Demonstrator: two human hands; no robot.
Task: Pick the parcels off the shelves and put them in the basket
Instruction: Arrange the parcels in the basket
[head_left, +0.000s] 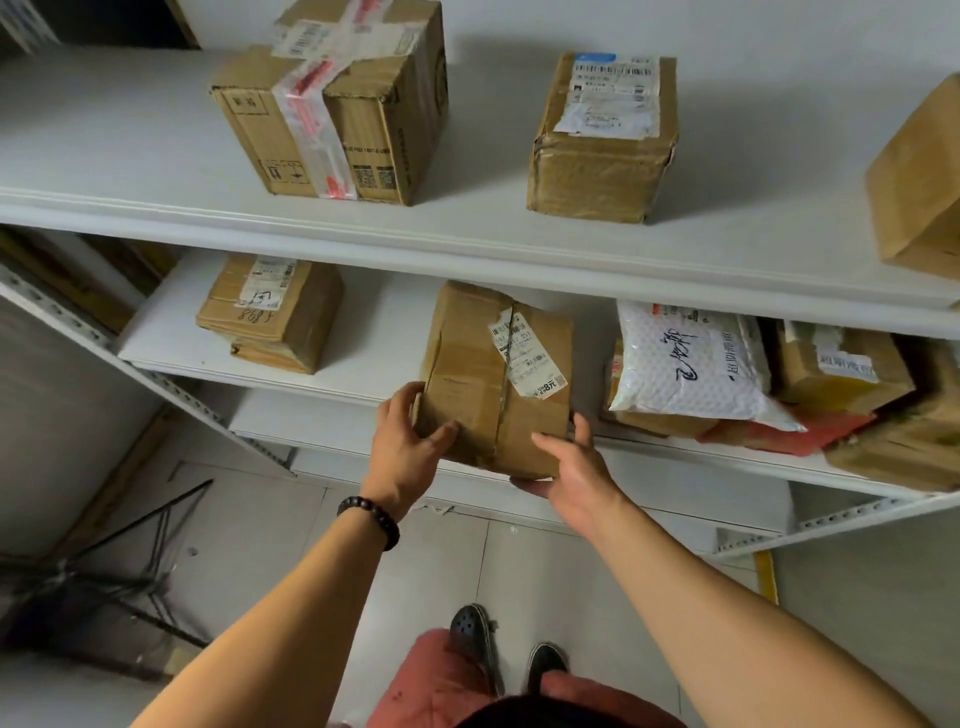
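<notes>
A brown cardboard parcel (483, 384) with a white label and a dark string sticks out past the front edge of the middle shelf (171, 358). My left hand (408, 447) grips its near left corner, thumb on the front face. My right hand (569, 467) holds its near right corner, fingers under the bottom edge and thumb on the front. No basket is in view.
The top shelf (130, 156) carries a taped box (337, 104), a labelled box (602, 140) and a third box (919, 182). On the middle shelf lie a small box (275, 312), a white bubble mailer (691, 364) and more boxes (857, 374). A black wire frame (104, 582) lies on the floor.
</notes>
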